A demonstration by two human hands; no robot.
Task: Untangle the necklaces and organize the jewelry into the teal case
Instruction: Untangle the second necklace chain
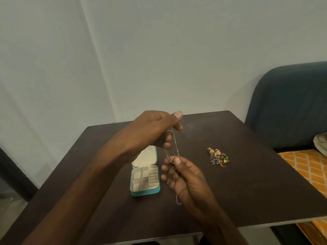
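— Entry one, the step in hand?
— Untangling, judged as early. A thin silver necklace is held taut above the tabletop, with the case lying open below at the left, its cream compartments seemingly unfilled.

— The hands?
— The left hand is curled round the chain's upper loop. The right hand is pinching the lower end between thumb and forefinger, a loose tail hanging beneath.

— What is called for next?
— Probably the strands are to be parted gently, then coiled into a compartment.

— Remaining stock?
— A small heap of gold and coloured jewelry is left well apart, to the right.
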